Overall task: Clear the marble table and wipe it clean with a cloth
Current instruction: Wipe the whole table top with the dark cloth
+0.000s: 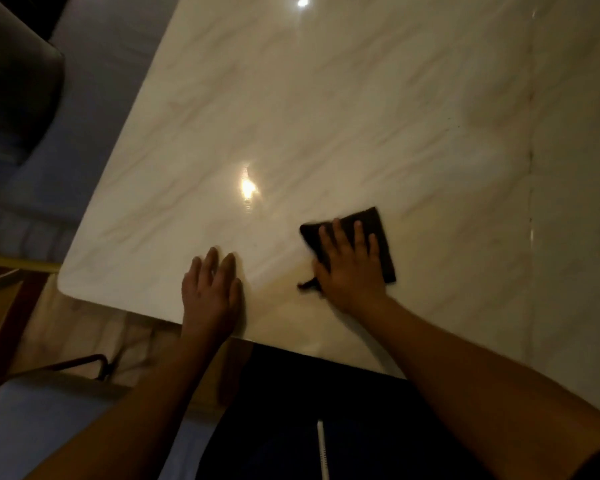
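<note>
Head view | marble tabletop (pixel 326 109): glossy, light-reflecting | left hand (pixel 212 289): flat, fingers straight, resting near front edge, holds nothing | right hand (pixel 349 265): fingers spread, pressing dark cloth (pixel 381 237) onto tabletop, right of left hand

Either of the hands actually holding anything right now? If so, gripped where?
Nothing is gripped. The right hand presses flat on top of the dark cloth, fingers straight; the left hand lies flat on the marble table.
</note>
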